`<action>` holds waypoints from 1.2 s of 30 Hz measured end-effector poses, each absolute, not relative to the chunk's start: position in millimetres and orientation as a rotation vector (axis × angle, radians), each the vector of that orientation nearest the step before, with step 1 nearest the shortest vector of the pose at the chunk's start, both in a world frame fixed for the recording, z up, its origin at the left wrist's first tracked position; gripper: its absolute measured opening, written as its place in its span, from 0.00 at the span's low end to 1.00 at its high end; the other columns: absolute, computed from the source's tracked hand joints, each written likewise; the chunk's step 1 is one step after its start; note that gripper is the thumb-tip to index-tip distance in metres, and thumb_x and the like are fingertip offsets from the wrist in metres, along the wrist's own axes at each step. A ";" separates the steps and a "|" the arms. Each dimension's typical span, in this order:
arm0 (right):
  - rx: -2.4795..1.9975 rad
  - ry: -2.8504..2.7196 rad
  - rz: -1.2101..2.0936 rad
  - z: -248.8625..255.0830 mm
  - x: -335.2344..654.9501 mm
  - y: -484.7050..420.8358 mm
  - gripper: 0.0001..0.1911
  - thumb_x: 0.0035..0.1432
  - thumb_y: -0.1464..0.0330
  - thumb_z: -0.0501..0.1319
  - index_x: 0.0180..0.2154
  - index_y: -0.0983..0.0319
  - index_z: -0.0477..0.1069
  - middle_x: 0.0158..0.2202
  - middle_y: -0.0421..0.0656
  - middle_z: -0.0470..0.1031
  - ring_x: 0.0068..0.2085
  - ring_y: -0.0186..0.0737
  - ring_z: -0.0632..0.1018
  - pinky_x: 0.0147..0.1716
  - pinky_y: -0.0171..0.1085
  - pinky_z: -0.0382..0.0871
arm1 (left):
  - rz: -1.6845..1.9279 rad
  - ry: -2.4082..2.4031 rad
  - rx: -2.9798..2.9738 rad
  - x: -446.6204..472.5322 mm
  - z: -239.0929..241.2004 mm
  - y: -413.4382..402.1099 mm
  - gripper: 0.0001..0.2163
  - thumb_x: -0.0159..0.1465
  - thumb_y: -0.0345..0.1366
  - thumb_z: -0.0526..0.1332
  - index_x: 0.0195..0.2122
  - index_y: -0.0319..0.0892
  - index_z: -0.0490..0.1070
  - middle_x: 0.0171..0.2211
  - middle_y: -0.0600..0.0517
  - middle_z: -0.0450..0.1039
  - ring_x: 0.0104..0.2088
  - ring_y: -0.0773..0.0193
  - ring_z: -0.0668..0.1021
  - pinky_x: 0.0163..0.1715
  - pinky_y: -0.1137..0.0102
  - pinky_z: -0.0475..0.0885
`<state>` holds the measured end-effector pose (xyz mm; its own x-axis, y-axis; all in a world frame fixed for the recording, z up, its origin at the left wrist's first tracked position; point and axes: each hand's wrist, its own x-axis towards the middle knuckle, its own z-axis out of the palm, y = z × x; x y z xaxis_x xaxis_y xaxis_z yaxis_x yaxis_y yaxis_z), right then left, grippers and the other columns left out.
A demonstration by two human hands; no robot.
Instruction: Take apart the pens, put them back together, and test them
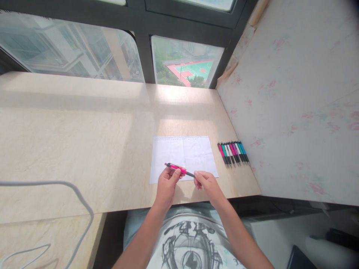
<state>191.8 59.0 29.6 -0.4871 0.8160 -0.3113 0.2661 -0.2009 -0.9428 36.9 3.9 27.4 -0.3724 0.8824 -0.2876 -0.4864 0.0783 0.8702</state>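
A pink and black pen [179, 170] lies crosswise between both my hands, just above the near edge of a white sheet of paper [183, 153]. My left hand [167, 185] is closed on the pen's pink barrel. My right hand [206, 183] pinches the pen's black end with its fingertips. To the right of the paper, several more pens [233, 153] in pink, green, white and blue lie side by side in a row on the desk.
The beige marble-look desk [84, 149] runs left under a window [70, 52]. A pale flowered wall panel [294, 112] closes the right side. A grey cable [78, 198] loops over the desk's near left corner.
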 end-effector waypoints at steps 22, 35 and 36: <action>-0.893 -1.215 1.736 51.2 161.1 44.1 0.12 0.63 0.59 0.61 0.43 0.58 0.74 0.39 0.42 0.75 0.34 0.36 0.73 0.34 0.37 0.70 | 1.294 1.775 1.563 63.5 38.7 2.2 0.06 0.63 0.31 0.59 0.40 0.43 0.72 0.33 0.52 0.76 0.28 0.67 0.74 0.29 0.71 0.69; -0.567 -0.334 1.976 16.8 221.6 109.0 0.23 0.60 0.53 0.57 0.21 0.59 0.56 0.16 0.31 0.48 0.17 0.29 0.49 0.15 0.30 0.50 | 1.065 1.999 1.856 13.1 -1.2 11.6 0.07 0.67 0.32 0.54 0.39 0.43 0.71 0.35 0.48 0.76 0.38 0.59 0.77 0.39 0.64 0.71; -0.576 -0.357 1.964 17.0 221.5 108.6 0.23 0.60 0.53 0.57 0.21 0.59 0.55 0.16 0.31 0.47 0.17 0.29 0.49 0.15 0.30 0.50 | 1.034 1.984 1.868 13.0 -3.7 11.6 0.07 0.67 0.32 0.54 0.39 0.43 0.71 0.36 0.48 0.76 0.39 0.59 0.77 0.40 0.64 0.71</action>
<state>221.5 108.6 17.0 -0.3710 0.8974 -0.2388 -0.7559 -0.4412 -0.4837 13.0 11.6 -3.7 -0.1629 0.9414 0.2955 0.7815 -0.0597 0.6211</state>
